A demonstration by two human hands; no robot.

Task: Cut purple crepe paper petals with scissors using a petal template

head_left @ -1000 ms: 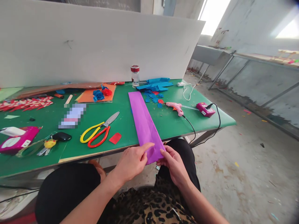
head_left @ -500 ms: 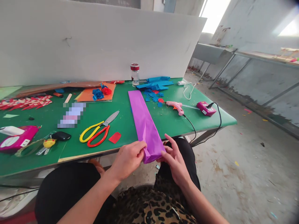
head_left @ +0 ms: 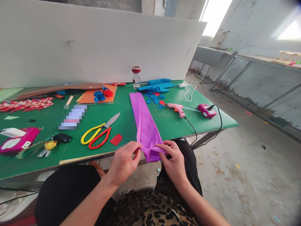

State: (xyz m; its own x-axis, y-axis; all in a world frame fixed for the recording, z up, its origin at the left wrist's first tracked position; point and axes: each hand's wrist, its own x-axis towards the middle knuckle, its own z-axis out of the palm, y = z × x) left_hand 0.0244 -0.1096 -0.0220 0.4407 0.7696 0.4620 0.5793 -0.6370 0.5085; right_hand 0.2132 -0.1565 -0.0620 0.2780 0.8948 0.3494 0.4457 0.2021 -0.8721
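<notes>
A long strip of purple crepe paper (head_left: 147,125) runs from the green tabletop over its near edge. My left hand (head_left: 125,161) pinches the left corner of its near end. On the right corner, my right hand (head_left: 172,158) grips the paper between thumb and fingers. Between the two hands the near end is creased and opened into a shallow pocket. Left of the paper lie a red paper petal (head_left: 116,139) and scissors (head_left: 101,131) with one yellow and one red handle.
A pink glue gun (head_left: 176,109) and a magenta power strip (head_left: 207,111) with cords lie on the right. Blue paper (head_left: 157,85) and a red-lidded jar (head_left: 136,77) stand at the back. Keys (head_left: 48,147) and a blurred phone-like rectangle (head_left: 72,117) lie left. A white board (head_left: 101,44) rises behind.
My right hand's fingers have closed onto the paper's right corner from a looser, spread hold. My left hand has shifted slightly left, and the near end has folded and opened more.
</notes>
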